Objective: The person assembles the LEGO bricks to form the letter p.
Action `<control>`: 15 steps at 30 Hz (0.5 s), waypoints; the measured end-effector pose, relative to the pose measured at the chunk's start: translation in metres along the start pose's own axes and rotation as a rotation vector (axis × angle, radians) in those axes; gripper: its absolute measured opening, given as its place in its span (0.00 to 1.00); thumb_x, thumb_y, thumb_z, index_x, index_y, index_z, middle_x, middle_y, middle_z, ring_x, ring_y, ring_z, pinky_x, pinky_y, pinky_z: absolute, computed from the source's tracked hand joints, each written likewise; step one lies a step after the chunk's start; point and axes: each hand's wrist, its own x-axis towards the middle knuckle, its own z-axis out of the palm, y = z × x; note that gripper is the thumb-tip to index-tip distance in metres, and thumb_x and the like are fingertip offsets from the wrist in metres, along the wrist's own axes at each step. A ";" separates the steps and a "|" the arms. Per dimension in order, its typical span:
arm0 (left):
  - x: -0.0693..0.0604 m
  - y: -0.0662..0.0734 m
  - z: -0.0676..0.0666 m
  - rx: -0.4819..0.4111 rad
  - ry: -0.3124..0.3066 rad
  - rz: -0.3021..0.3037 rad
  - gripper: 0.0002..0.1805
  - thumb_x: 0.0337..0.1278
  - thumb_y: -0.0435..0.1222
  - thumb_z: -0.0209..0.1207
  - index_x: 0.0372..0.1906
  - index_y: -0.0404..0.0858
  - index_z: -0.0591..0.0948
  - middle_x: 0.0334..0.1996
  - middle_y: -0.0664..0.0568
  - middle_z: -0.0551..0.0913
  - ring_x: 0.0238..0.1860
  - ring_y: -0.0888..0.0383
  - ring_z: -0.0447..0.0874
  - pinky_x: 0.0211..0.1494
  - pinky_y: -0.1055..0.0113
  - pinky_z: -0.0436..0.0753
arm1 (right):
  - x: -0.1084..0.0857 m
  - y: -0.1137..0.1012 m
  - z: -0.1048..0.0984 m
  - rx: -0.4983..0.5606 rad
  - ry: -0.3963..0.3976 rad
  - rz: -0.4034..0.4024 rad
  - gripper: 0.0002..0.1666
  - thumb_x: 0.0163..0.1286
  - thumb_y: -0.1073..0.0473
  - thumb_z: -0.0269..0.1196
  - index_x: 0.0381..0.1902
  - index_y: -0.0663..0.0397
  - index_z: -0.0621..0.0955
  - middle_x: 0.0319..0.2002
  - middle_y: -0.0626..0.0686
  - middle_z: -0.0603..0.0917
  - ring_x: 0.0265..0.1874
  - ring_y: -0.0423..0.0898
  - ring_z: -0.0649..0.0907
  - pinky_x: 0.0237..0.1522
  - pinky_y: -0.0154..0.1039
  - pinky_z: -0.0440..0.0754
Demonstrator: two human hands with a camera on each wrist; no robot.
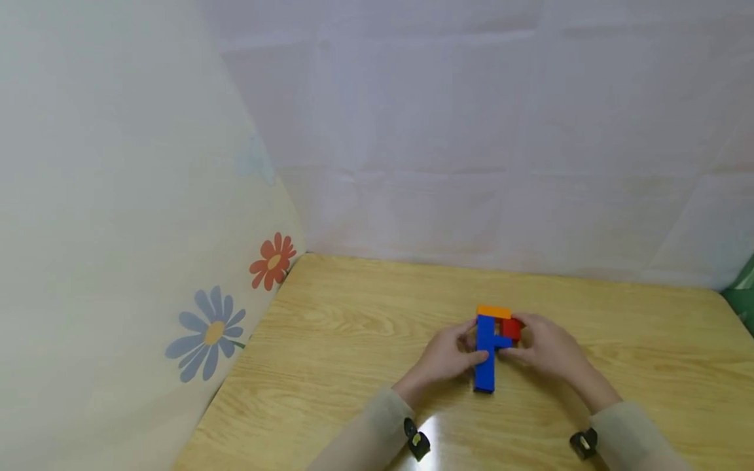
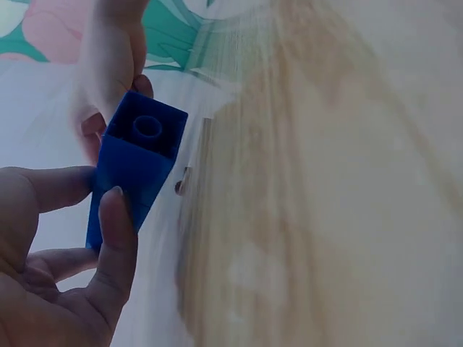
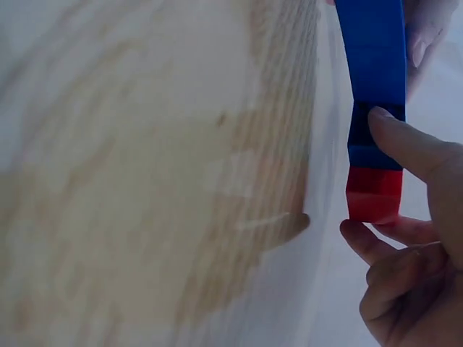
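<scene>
Toy building bricks are joined in a shape like a letter P. Blue bricks (image 1: pixel 485 369) make its long stem, an orange brick (image 1: pixel 493 312) its top, a red brick (image 1: pixel 511 330) its right side, and a short blue brick (image 1: pixel 503 342) the lower bar. My left hand (image 1: pixel 446 356) grips the stem from the left, thumb on its upper face. From the other side, my right hand (image 1: pixel 550 347) pinches the red brick and short blue brick between thumb and fingers. The stem's hollow end (image 2: pixel 147 128) shows a round tube in the left wrist view.
Under the hands is a wood-grain table (image 1: pixel 353 314). A pale cloth (image 1: pixel 412 131) hangs behind it, and a flower-printed cloth (image 1: pixel 177 196) hangs along the left. Green fabric (image 1: pixel 743 297) shows at the far right edge. Both sleeves carry a small black device (image 1: pixel 417 441) near the wrist.
</scene>
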 end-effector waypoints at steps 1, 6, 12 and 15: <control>-0.001 0.000 0.000 -0.028 -0.016 -0.011 0.39 0.64 0.37 0.71 0.78 0.42 0.69 0.35 0.54 0.81 0.26 0.59 0.82 0.29 0.64 0.84 | 0.001 0.001 0.001 0.007 -0.012 0.002 0.53 0.62 0.34 0.75 0.71 0.67 0.73 0.64 0.68 0.79 0.63 0.69 0.77 0.59 0.69 0.74; -0.001 -0.002 0.002 -0.075 -0.051 -0.047 0.41 0.64 0.33 0.71 0.79 0.40 0.67 0.32 0.54 0.80 0.21 0.59 0.81 0.24 0.65 0.83 | 0.005 0.004 0.004 0.021 -0.040 -0.003 0.53 0.60 0.34 0.76 0.69 0.66 0.75 0.60 0.65 0.82 0.55 0.61 0.82 0.54 0.64 0.79; -0.001 -0.003 0.002 -0.071 -0.064 -0.064 0.41 0.63 0.34 0.71 0.79 0.42 0.67 0.32 0.53 0.80 0.21 0.58 0.82 0.24 0.64 0.83 | 0.008 0.004 0.007 0.015 -0.056 -0.032 0.48 0.60 0.36 0.77 0.65 0.65 0.79 0.53 0.60 0.85 0.45 0.51 0.82 0.47 0.56 0.82; -0.001 -0.004 0.001 -0.057 -0.068 -0.066 0.41 0.63 0.35 0.71 0.79 0.41 0.67 0.32 0.53 0.80 0.21 0.58 0.82 0.25 0.64 0.83 | 0.007 0.002 0.007 0.002 -0.057 -0.033 0.48 0.60 0.36 0.76 0.65 0.66 0.78 0.54 0.61 0.85 0.47 0.54 0.83 0.49 0.58 0.82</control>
